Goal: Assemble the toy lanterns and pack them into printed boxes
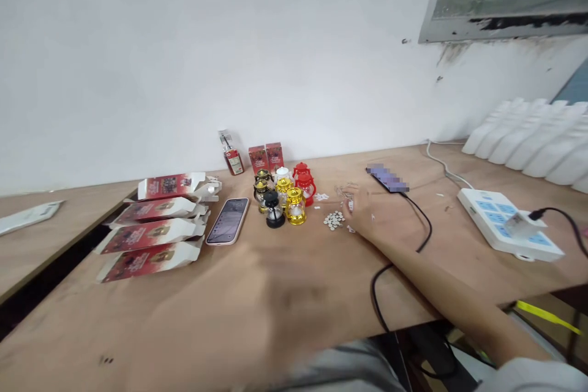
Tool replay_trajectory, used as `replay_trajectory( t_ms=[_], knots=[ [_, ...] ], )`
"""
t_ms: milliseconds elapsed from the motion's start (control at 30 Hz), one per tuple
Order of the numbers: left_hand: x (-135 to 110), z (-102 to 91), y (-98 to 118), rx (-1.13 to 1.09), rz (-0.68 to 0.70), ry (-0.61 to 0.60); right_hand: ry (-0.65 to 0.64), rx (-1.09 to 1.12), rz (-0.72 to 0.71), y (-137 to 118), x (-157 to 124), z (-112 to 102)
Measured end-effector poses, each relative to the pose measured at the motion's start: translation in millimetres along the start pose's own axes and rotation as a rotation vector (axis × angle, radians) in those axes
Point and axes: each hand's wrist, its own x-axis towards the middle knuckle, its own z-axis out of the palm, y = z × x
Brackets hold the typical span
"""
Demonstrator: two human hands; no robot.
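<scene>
My left hand is a smear of motion over the front of the table, so its fingers and anything in them cannot be made out. My right hand reaches to a small heap of thin metal bits, fingers drawn together; what they hold is too small to name. Just left of it lies a pile of small round whitish discs, with small white paper pieces behind. Farther left stand several miniature lanterns: gold, black, red and white.
Opened red boxes lie in a column at left beside a phone. Two upright red boxes and a packaged item stand near the wall. Rightward are another phone, its black cable, a power strip and white containers.
</scene>
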Motion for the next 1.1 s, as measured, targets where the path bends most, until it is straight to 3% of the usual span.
replay_trajectory(
  t_ms=[133,200,267,433,633,767,900,1000,1100],
  knots=[
    [78,15.4,19,0.292,0.076,-0.206,-0.037,0.075,-0.138,-10,-1,-2],
    [110,27.1,11,0.791,0.161,-0.242,-0.024,0.124,-0.241,-15,-2,-4],
    [129,38.3,-5,1.129,0.121,-0.247,0.005,0.169,-0.322,-19,-2,-5],
    [130,55.6,-34,1.307,-0.003,-0.262,-0.016,0.185,-0.426,-27,3,-7],
    [122,60.7,-32,1.321,0.001,-0.224,-0.188,0.122,-0.295,-41,1,-11],
    [111,50.0,-29,1.075,0.063,-0.129,-0.101,0.297,-0.161,-59,-4,-15],
    [88,39.1,-27,0.28,-0.008,0.136,0.142,0.591,0.265,-80,-8,-15],
    [70,49.0,-33,-0.303,-0.141,0.215,0.042,0.913,0.471,-89,-13,-12],
    [55,76.4,-49,-0.595,-0.269,0.129,-0.142,1.123,0.501,-93,-18,-9]
  ],
)
